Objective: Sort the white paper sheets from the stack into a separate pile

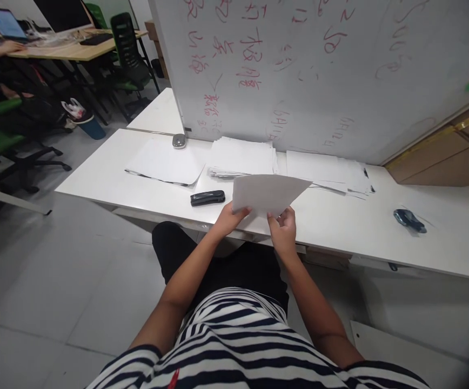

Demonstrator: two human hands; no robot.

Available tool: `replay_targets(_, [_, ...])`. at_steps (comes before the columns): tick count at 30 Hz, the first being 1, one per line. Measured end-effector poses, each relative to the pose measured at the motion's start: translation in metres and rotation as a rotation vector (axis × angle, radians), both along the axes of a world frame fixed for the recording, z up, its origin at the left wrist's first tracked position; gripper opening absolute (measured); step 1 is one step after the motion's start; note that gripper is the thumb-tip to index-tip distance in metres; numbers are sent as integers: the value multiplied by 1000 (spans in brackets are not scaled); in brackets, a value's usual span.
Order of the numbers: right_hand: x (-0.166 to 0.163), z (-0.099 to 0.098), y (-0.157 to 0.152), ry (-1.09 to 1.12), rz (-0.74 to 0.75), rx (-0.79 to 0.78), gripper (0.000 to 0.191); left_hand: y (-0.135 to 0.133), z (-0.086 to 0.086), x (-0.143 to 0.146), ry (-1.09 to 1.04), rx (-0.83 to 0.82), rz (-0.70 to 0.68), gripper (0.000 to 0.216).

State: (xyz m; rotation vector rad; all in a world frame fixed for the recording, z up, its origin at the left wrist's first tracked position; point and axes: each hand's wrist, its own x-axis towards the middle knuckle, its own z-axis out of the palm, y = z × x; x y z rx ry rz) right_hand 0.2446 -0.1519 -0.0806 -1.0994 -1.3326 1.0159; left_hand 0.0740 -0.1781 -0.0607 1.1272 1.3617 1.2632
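Grip the sheets [269,193] firmly with both hands: left hand [229,219] closed on the lower left corner, right hand [283,227] pinching the bottom edge; square them above the table's [332,216] near edge.

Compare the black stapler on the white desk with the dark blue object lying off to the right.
The long black stapler is a straight bar lying near the left hand; the dark blue object is shorter, rounder and lies well past the right hand. The stapler lies almost level across the picture; the blue object slants. Both rest untouched on the white desk.
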Motion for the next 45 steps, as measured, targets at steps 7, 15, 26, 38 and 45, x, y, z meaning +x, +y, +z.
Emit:
replay_targets(7, [1, 12, -22, 122, -165, 12, 70, -12, 15, 11, -81, -29, 175, 48])
replay_targets(15, [1, 1, -44, 289, -131, -310, 41, -26, 15, 35, -24, 72, 14, 53])
replay_targets(26, [75, -10, -33, 95, -142, -491, 39, 6, -1, -92, 1192, -34, 200, 44])
replay_targets(38, [61, -11, -37, 70, 48, -715, 42, 4, -1, -105, 1193, 71, 28, 39])
replay_targets(45, [49, -17, -33, 32, 103, -699, 47, 5, 1, -107, 1170, 59, -3, 38])
